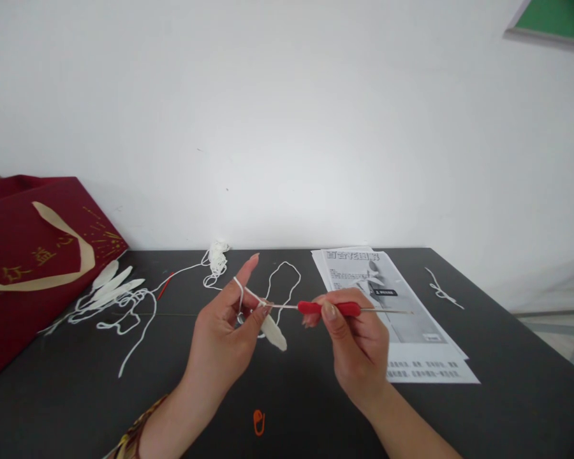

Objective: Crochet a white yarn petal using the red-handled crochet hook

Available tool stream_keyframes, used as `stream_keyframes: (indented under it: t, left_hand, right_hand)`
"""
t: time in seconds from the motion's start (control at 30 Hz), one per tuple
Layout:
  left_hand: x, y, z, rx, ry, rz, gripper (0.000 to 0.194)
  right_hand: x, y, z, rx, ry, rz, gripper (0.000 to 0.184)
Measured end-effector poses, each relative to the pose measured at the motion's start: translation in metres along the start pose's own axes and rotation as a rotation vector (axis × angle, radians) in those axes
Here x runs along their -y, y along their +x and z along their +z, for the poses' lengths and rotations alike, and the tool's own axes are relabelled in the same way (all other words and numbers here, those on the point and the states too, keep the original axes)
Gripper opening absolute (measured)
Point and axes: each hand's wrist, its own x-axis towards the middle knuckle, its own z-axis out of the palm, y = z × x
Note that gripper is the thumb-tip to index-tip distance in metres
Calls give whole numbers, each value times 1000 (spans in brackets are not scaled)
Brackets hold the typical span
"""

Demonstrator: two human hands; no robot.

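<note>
My left hand (pixel 229 325) pinches a white crocheted petal (pixel 273 333) between thumb and fingers, with its index finger raised. White yarn (pixel 242 294) wraps that finger and runs down to the work. In my right hand (pixel 356 338) is a crochet hook (pixel 329 308) with a red grip, held level. Its thin metal tip reaches left to the petal's upper edge, at my left fingertips; whether a loop sits on it is too small to tell. A loose strand of yarn (pixel 291 266) arcs behind the hands.
A dark red gift bag (pixel 23 255) stands at the left, with several finished white petals (pixel 112 284) beside it. A yarn bundle (pixel 217 257) lies by the wall. Printed sheets (pixel 411 325) and a short yarn piece (pixel 444 293) are at right; an orange stitch marker (pixel 259 422) lies in front.
</note>
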Motion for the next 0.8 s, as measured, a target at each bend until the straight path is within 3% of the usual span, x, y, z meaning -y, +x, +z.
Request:
stream_keyframes:
  t: [0.43, 0.63, 0.8]
  left_hand:
    - [1, -1, 3, -21, 13, 23, 62]
    - [1, 0, 4, -6, -57, -18, 65]
    - [-1, 2, 5, -12, -112, -63, 68]
  right_hand:
    - [-6, -9, -2, 32, -86, -123, 21]
    - [-7, -10, -4, 127, -133, -221, 23]
    - [-6, -8, -4, 84, -111, -160, 20]
